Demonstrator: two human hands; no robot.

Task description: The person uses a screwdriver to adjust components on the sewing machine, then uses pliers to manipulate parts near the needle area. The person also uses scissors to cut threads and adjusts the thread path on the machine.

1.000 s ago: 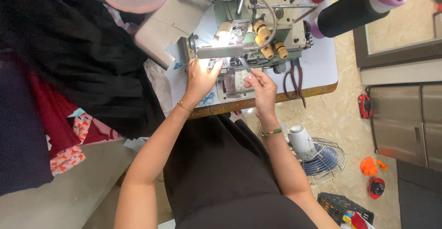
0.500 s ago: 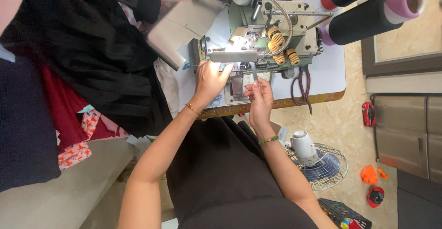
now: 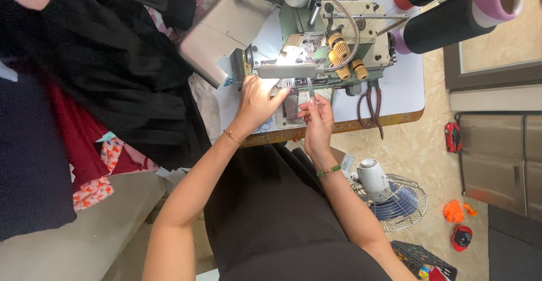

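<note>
A green sewing machine stands on a white table, with a small lamp lighting its needle area. My left hand rests on the machine bed just under the light, fingers curled near the presser foot. My right hand is beside it. It pinches thin metal tweezers that point up toward the needle. Both arms reach over a black garment on my lap.
Black-handled scissors lie on the table right of the machine. Large black thread cones stand at the top right. A heap of black and red fabric fills the left. On the floor stand a fan, a red toy car and orange bits.
My right hand has come off the machine bed and now holds the tweezers upright at the needle. The left hand has stayed under the lamp. The view has shifted slightly.
</note>
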